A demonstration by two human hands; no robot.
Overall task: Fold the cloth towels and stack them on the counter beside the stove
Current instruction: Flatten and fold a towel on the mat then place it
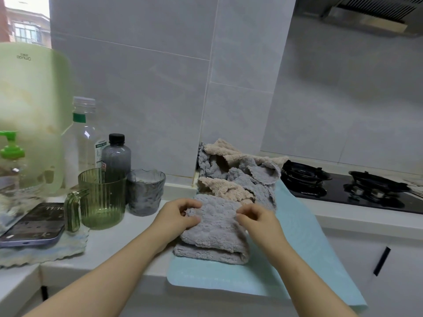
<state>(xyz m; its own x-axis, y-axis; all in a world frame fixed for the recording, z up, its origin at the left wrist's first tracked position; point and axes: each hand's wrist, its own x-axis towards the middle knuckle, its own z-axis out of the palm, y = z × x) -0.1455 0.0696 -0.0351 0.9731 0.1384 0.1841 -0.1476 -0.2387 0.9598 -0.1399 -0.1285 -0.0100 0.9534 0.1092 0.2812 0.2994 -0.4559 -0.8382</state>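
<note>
Grey towel [215, 227] lies on a pale blue mat [297, 236], on the worktop [119, 243] just left of the stove [343, 184]. Left hand [180, 213] pinches its upper left edge with curled fingers. Right hand [254, 216] pinches the upper right edge the same way. A thicker grey fold shows under the near edge; cannot tell if it is the same towel or one already folded.

Unfolded pile [238, 172] of grey and beige towels sits crumpled behind, against the wall corner, with one edge touching the stove.

Handling, as a judgement: fleecy, light, limp cloth. It will sag and bunch and will not hold a crease. Best taken at corners or along an edge with both hands, then smoothed flat. Nothing here is fragile. The deep pile should grip the mat and not slide.

Surface: white worktop, the mat hanging over the front edge. To the left stand a green ribbed cup [101, 197], a smoky glass [145, 193], bottles, and a phone [34, 225] on a cloth. Tiled grey walls, hood upper right, window upper left.
</note>
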